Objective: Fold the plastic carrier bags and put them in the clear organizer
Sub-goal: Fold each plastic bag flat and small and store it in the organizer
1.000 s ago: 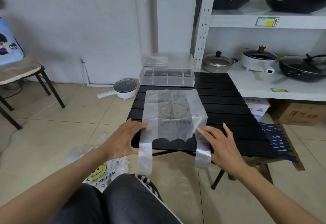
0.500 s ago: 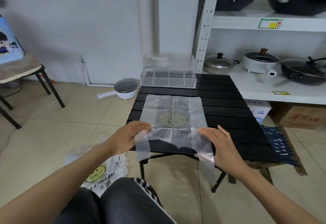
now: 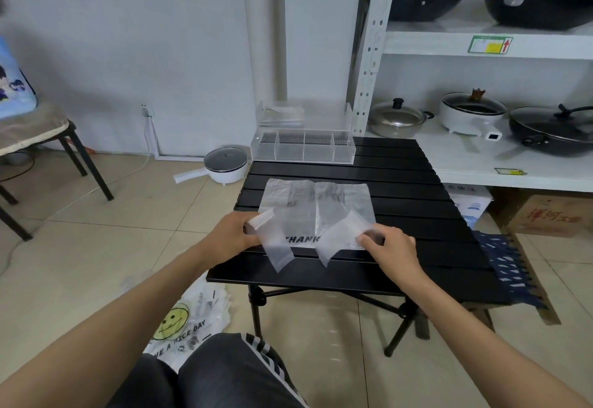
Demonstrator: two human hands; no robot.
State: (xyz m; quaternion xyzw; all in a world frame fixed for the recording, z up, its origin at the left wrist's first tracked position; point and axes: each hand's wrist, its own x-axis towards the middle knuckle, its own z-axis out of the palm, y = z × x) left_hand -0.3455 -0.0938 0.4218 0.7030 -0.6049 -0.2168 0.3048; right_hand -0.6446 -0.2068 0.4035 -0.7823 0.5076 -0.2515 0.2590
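Plastic carrier bag lies flat on the black slatted table, its near end being turned up; the left hand and right hand each pinch a handle loop. Folding looks barely begun. The clear organizer waits at the table's far edge, and more bags lie unfolded on the floor

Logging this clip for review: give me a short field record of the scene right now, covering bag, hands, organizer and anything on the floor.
bag: clear carrier bag flat on black table
left hand: grips left handle strip
right hand: pinches right handle strip
organizer: clear, at table's far edge, lid up
floor: more bags by the person's knee
stage: folding under way, bag not yet in organizer
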